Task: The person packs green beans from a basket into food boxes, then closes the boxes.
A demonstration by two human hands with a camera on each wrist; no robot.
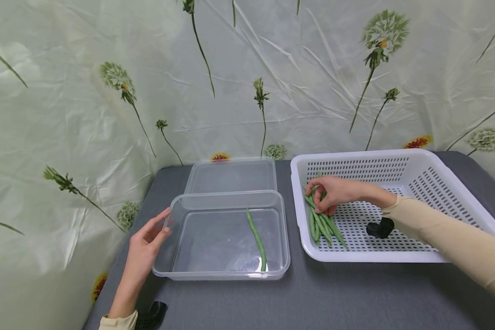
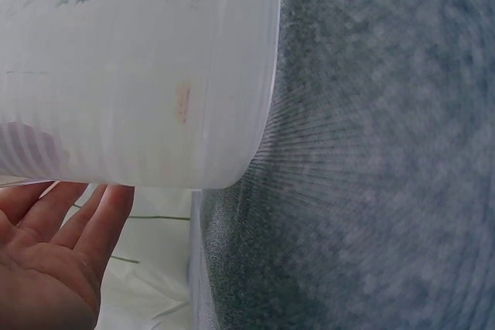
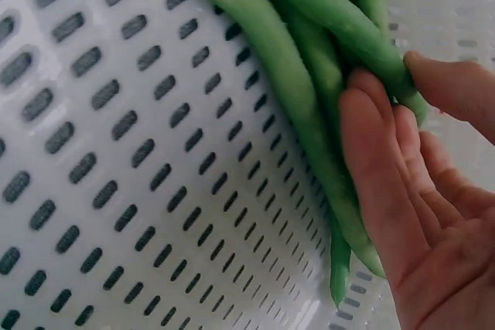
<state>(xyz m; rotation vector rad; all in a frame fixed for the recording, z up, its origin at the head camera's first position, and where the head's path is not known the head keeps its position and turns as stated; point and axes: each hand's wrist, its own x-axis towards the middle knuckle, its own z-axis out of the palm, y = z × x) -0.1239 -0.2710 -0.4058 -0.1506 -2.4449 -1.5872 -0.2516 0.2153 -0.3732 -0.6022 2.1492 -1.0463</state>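
Inside the clear plastic container [image 1: 214, 276] lies a single green bean [image 1: 257, 240], toward its right side. My left hand [image 1: 142, 250] touches the container's left wall near the rim, its fingers loosely extended; in the left wrist view the fingertips partly vanish behind the wall. At the left end of the white basket [image 1: 371, 257], my right hand [image 1: 334, 192] reaches into a pile of green beans [image 1: 319, 227]. Its thumb and fingers pinch the end of one green bean [image 3: 348, 21], seen in the right wrist view. Other beans lie against the fingers.
A clear lid [image 1: 233, 176] lies flat behind the container. Container and basket stand side by side on a grey cloth-covered table [image 1: 247, 305], with a narrow gap between them. Behind them hangs a pale flower-patterned sheet [image 1: 239, 59]. Black wrist mounts show below both wrists.
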